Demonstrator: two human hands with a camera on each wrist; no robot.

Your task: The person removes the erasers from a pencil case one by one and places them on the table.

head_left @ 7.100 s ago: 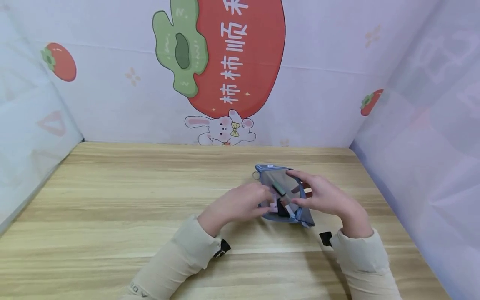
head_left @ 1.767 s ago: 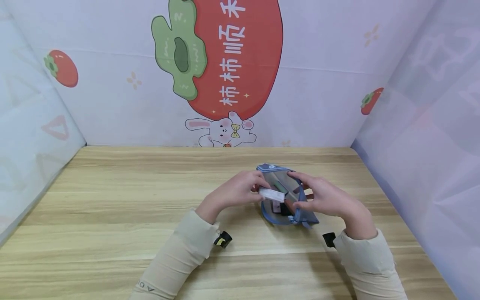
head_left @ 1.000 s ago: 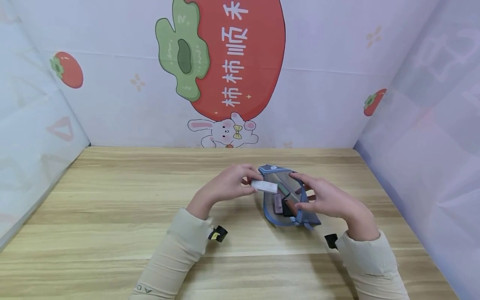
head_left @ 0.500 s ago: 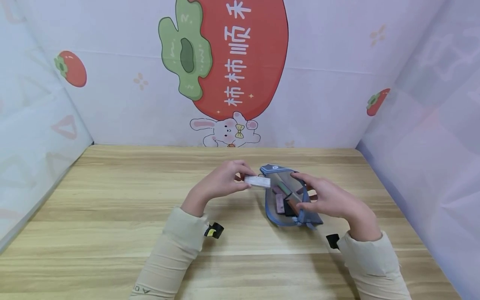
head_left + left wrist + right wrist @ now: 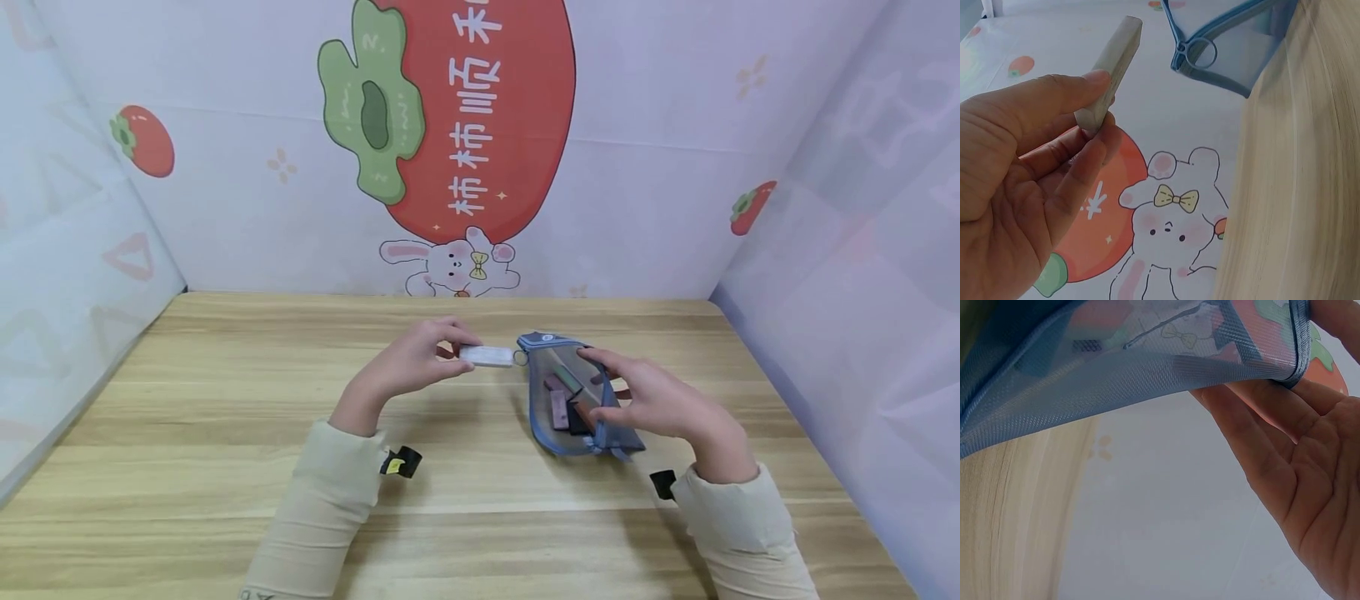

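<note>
I'm watching the left hand (image 5: 408, 362) pinching the white block (image 5: 487, 357) by one end beside the pouch (image 5: 540, 408), risking a slip; the right hand (image 5: 660, 396) is gripping the pouch's edge, so loosening could sag it.

Bright, cool light spreads evenly over the pale wood-grain tabletop (image 5: 225, 467) before me, leaving soft shadows around the beige-sleeved arms (image 5: 311, 500); the white printed left wall (image 5: 60, 275) looks washed out. The right-wrist view is dimmer, with the right fingers (image 5: 1241, 434) and blue mesh pouch (image 5: 1116, 381) shaded. Grain curves (noticeably, too) in both wrist views.
</note>
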